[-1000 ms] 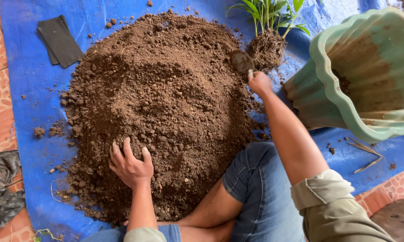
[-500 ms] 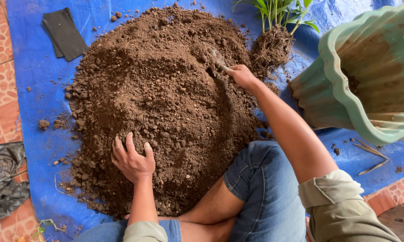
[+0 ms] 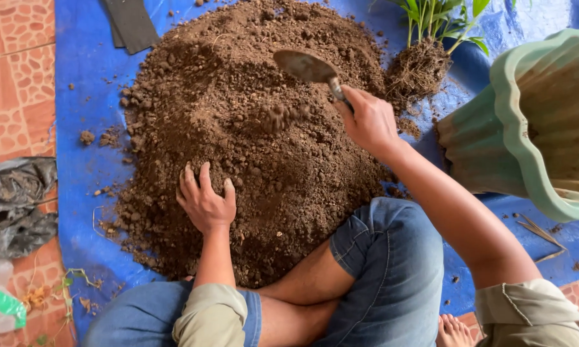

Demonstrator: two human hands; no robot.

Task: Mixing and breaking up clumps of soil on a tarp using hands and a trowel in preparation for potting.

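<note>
From the head camera we look down on a large mound of brown soil (image 3: 251, 135) heaped on a blue tarp (image 3: 83, 128) spread over the tiled floor (image 3: 13, 83), which seems there to keep the soil off the tiles. Our right hand (image 3: 366, 119) has its grip closed around the handle of a small metal trowel (image 3: 305, 67); the blade is lifted just above the far part of the mound, tilted, with crumbs of soil falling from it. Our left hand (image 3: 204, 199) lies flat with fingers spread, pressed into the near slope of the mound, its grip wide and holding nothing, apparently steadying us as we lean in. At the far right edge of the mound stands a green-leaved plant (image 3: 431, 26) with its root ball (image 3: 418, 71) bare and resting against the soil. To the right a green scalloped pot (image 3: 533, 122) lies tipped on its side, its mouth facing right; its inside is smeared with soil, and how much it holds we cannot tell. A dark flat piece (image 3: 132, 22) lies at the far left of the tarp, and crumpled grey plastic (image 3: 16, 205) sits on the tiles to the left.
</note>
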